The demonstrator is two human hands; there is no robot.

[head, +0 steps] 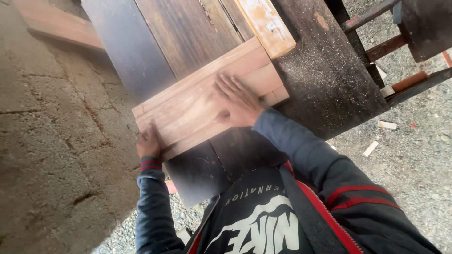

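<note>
1. Where the pale wooden board crosses the middle of the frame, its long axis is seen to run from the lower left, near the left hand, up towards the upper right, where it passes under an orange-stained plank.
2. The board is laid flat on a dark, sawdust-covered work table, with its lower-left end carried out past the table's edge over the concrete floor.
3. The left hand is set at that lower-left end of the board, left of centre in the frame; its fingers are curled against the board's corner, though how firmly the wood is gripped cannot be told from this view.
4. The right hand is pressed flat on the board's upper face, just right of centre, with fingers spread and pointing towards the upper left; nothing is clasped by it.
5. Both hands are thus in contact with the board, the left at its end and the right further along its length, nearer the table's middle.
6. Dark planks are seen beyond the board in the upper middle of the frame, lying at a different slant to it.
7. Small wood offcuts are scattered on the gravel at the right of the frame, well apart from either hand.
</note>
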